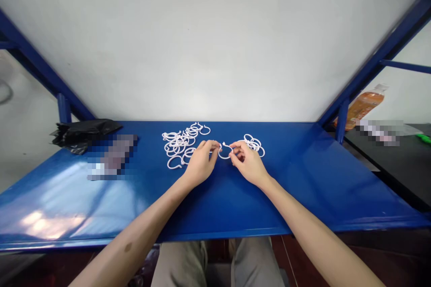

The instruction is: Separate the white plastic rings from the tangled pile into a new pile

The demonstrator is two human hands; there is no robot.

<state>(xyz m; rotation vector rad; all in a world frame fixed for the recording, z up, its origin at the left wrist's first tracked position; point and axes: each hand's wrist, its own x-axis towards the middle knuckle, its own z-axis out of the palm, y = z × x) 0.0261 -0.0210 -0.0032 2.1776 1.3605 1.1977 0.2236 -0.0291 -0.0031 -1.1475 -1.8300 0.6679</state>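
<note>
Between my hands is a white plastic curtain ring [224, 158], its loop parted at the top with small knobbed ends. My left hand [201, 161] pinches it at the left end with thumb and fingertips. On the opposite side, my right hand [249, 163] grips the ring with bent fingers. A loose pile of similar white rings [175, 148] lies just beyond and left of my left hand; many of them show open ends. Behind my right hand sits a smaller heap of white rings [257, 144], partly covered by the fingers.
The blue table [303, 188] meets a white wall [208, 45] at the back. On its left lie a crumpled black bag [85, 132] and a blurred dark object [116, 157]. Blue frame bars slant up both sides. A bottle of orange drink [365, 105] stands at right, by a black surface [397, 157].
</note>
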